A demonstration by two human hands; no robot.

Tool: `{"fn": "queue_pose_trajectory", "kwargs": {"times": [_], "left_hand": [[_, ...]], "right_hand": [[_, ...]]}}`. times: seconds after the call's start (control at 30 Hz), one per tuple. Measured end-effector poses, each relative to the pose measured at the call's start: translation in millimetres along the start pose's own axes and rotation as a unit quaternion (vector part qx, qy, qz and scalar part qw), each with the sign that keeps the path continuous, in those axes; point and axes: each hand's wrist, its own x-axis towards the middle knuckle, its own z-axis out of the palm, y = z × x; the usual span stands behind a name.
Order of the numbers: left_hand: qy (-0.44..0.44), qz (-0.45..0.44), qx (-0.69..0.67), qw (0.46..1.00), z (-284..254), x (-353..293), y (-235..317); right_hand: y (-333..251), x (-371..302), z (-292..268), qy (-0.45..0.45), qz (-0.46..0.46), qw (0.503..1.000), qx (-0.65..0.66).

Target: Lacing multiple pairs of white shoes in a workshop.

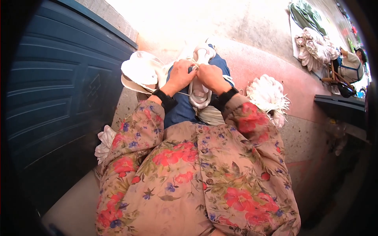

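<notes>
Open white shoe-shaped piece point(200, 97) lies over the lap, on blue denim trousers point(179, 108), ahead of the floral jacket point(181, 157). Left hand point(182, 74) and right hand point(212, 75) meet at its middle. Each grip is nearly closed, fingers curled in on the piece; whether the fingertips also pinch a thread or lace is too small to tell.

Likely reason for the hold: the legs serve as a rest, and two hands steady fine work. Long axis runs near to far, far end leaning slightly right; rounded open end points near. Which end is the toe: cannot tell.

Left: white rounded shell-like item point(139, 70). Right: clustered white bundle point(267, 92) on the floor point(301, 139), probably kept within reach.
</notes>
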Motion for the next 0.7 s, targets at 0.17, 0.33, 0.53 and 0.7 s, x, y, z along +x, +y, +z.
{"fn": "queue_pose_trajectory", "kwargs": {"times": [0.17,0.33,0.53,0.7], "left_hand": [[0.025,0.136,0.087,0.987,-18.2,-30.7,40.1],[-0.07,0.213,0.053,0.973,-16.0,-23.7,47.7],[-0.11,0.237,-0.177,0.949,-31.8,-33.8,133.5],[-0.063,-0.105,-0.276,0.953,-43.4,-25.9,106.3]], "right_hand": [[11.7,-75.5,-48.6,-0.204,-0.051,0.966,0.147],[15.4,-87.9,-55.2,-0.138,0.082,0.887,0.432],[35.9,-70.7,-46.3,-0.052,0.269,0.608,0.745],[-3.6,-55.2,-52.6,0.01,0.195,0.623,0.757]]}}
